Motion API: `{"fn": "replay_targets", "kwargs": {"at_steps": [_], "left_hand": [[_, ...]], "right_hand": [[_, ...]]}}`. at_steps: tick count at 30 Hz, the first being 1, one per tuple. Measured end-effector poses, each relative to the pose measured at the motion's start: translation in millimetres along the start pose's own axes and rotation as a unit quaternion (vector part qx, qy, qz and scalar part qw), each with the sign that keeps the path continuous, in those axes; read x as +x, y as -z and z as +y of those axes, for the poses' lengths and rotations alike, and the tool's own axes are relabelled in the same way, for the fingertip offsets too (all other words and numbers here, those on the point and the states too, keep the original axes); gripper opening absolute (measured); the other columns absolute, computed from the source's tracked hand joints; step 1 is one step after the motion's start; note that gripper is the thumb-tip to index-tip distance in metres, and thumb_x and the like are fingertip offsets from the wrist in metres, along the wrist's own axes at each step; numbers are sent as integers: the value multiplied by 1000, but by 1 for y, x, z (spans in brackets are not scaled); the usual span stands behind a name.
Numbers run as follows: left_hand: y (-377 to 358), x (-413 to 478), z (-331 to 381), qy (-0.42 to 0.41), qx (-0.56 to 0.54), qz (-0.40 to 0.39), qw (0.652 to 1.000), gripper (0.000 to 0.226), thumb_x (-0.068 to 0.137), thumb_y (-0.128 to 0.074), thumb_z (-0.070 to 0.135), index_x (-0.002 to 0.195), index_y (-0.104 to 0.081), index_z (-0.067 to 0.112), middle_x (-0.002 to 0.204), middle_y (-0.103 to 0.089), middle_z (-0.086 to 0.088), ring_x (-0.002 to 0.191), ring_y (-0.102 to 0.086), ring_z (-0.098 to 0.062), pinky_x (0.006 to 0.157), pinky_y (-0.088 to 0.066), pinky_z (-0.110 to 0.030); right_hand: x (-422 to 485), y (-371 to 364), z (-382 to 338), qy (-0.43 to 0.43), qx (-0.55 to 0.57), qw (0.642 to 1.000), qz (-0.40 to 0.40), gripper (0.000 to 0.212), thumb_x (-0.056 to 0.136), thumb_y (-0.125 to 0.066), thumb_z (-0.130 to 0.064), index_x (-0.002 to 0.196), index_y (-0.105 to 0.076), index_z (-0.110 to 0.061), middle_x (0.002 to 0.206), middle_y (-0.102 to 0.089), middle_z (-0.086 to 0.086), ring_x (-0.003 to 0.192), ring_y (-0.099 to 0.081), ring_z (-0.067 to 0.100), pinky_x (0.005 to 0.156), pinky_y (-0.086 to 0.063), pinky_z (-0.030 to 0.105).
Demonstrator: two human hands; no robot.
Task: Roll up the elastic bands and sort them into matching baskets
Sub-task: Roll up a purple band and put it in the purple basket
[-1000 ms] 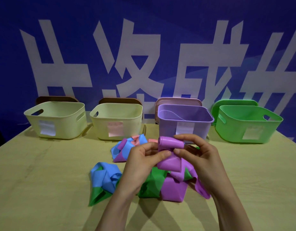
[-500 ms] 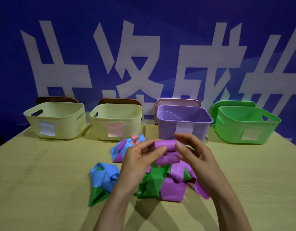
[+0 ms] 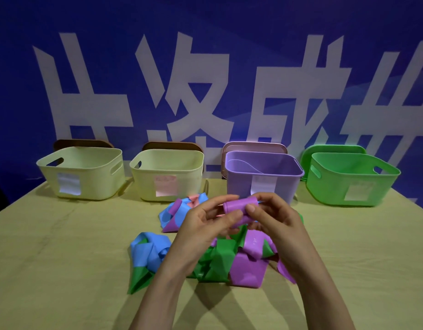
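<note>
Since a second ago the purple band (image 3: pixel 240 207) has wound tighter, now pinched closed between left hand (image 3: pixel 205 225) and right hand (image 3: pixel 274 217) at frame centre, its long axis left-right, directly below the purple basket (image 3: pixel 265 179).
</note>
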State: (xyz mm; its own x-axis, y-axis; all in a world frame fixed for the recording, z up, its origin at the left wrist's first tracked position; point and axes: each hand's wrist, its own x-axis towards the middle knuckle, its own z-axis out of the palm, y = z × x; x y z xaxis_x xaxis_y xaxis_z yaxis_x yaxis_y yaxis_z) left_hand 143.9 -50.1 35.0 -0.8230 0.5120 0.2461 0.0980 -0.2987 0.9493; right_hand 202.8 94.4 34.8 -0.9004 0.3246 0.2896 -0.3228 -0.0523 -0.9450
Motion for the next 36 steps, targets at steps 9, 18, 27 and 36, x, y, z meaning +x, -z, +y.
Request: {"fn": "replay_targets", "kwargs": {"at_steps": [9, 18, 27, 36], "left_hand": [[3, 4, -4, 38, 55, -40, 997, 22, 89, -58, 10, 110, -65, 14, 102, -72, -4, 94, -69, -14, 81, -54, -22], [-2, 2, -16, -18, 30, 17, 999, 32, 75, -68, 18, 106, -63, 12, 104, -72, -4, 97, -68, -17, 84, -54, -25], [-4, 4, -36, -33, 13, 84, 996, 21, 75, -70, -6, 91, -64, 6, 82, -74, 3, 77, -67, -7, 68, -50, -15], [13, 46, -74, 26, -14, 120, 992, 25, 76, -66, -10, 95, -65, 7, 88, -74, 3, 83, -68, -7, 73, -51, -16]], "right_hand": [[-3, 4, 1, 39, -71, 997, -6, 34, 80, -70, -5, 108, -70, -24, 95, -72, 4, 90, -66, 22, 84, -53, 31], [-4, -4, 8, -10, 15, 997, 75, 29, 74, -74, -2, 102, -69, -7, 101, -73, 8, 86, -69, 12, 81, -54, 27], [-3, -10, 22, 36, -38, 996, 71, 23, 79, -71, -1, 80, -74, -24, 83, -75, -7, 82, -66, 4, 74, -50, 16], [44, -7, 64, 5, -81, 993, 86, 20, 77, -73, -1, 86, -74, -20, 90, -73, -5, 88, -66, 2, 75, -48, 12]]}}
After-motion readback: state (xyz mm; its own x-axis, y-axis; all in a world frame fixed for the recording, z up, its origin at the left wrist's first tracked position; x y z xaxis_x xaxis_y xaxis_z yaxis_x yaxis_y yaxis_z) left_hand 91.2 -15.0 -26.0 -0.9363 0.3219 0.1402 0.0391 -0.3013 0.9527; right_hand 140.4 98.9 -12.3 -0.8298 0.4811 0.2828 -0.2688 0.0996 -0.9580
